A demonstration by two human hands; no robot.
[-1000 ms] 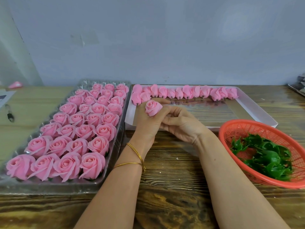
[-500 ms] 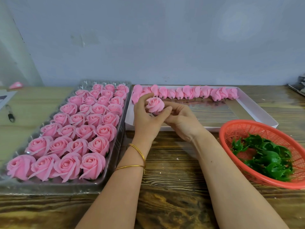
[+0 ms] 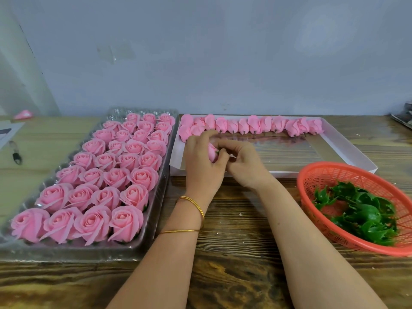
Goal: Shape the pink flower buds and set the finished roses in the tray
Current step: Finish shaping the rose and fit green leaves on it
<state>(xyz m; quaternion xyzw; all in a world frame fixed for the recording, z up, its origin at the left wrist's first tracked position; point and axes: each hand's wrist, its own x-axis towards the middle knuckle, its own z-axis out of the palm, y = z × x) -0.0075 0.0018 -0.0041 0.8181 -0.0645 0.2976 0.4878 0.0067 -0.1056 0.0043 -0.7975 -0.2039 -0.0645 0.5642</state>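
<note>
— Where is the bud (image 3: 212,152) we are shaping?
— Between our hands, over the near left corner of the white box (image 3: 347,150). Our left hand (image 3: 204,170) curls round it, and our right hand (image 3: 244,166) pinches its right side.
— And the others?
— On the left, finished roses (image 3: 93,181) fill the clear tray (image 3: 154,219) in rows. The unshaped buds (image 3: 263,126) line the box's far edge. At the near right, the red basket (image 3: 316,175) holds green leaves (image 3: 361,217).

Mid-frame, my left hand (image 3: 200,168) curls round a pink bud (image 3: 211,152); my right hand (image 3: 245,166) meets it, fingertips pinching the bud's base. Both reach up from the bottom edge.
</note>
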